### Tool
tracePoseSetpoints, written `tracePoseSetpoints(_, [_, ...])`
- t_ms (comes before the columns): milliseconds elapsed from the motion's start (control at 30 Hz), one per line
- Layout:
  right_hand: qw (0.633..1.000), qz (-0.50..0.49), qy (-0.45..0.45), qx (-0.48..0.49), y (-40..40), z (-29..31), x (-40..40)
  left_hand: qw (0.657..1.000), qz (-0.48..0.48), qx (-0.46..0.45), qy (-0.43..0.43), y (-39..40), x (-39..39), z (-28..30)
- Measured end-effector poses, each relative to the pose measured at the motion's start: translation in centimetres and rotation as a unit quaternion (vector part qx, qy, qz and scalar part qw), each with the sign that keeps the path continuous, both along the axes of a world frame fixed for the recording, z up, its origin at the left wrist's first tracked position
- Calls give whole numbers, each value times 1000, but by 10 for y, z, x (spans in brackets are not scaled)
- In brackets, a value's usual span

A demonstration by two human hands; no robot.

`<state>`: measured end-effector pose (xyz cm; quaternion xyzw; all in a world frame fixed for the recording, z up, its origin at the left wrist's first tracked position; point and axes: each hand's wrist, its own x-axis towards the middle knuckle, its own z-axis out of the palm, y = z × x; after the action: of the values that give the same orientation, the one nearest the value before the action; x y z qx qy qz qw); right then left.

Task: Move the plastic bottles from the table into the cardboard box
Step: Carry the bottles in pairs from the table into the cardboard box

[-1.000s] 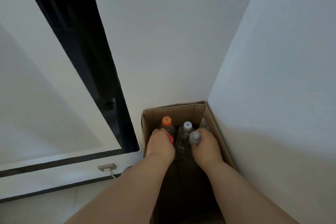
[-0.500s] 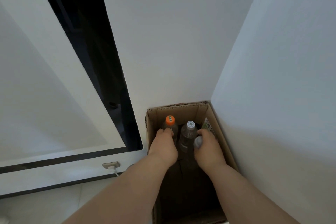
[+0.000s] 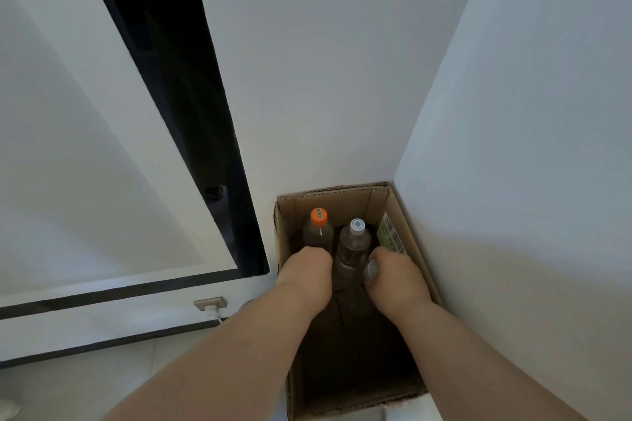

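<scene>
Hands reach into the open brown cardboard box [image 3: 403, 225] at lower centre, tucked into the wall corner. The left hand [image 3: 304, 270] is closed low, seemingly on a bottle hidden beneath it; the right hand [image 3: 393, 273] grips a grey-capped clear plastic bottle [image 3: 371, 271]. Both sit beside the upright orange-capped clear bottle [image 3: 318, 227] and white-capped clear bottle [image 3: 355, 239], likely to pack them tightly.

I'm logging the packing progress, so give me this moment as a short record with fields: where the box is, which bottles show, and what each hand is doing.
box: open cardboard box on the floor, in the wall corner
bottles upright at far end: orange-capped bottle, white-capped bottle
left hand: inside the box, closed low in front of the orange-capped bottle; what it grips is hidden
right hand: inside the box, wrapped around a grey-capped bottle
box sticker: green-and-white barcode label on the right inner wall
nearby: wall socket with a white plug
</scene>
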<state>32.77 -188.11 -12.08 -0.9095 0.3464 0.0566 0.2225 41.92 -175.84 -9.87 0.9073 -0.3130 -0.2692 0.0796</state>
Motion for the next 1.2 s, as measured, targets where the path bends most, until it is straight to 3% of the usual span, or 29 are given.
tracePoseSetpoints(967, [998,21,-2,61,2,1,-5,998,-26,-43,-23,11,0,9])
tracePoseSetpoints(1200, [995,34,-54,74,8,26,-12,987,14,-161,-15,33,-4,16])
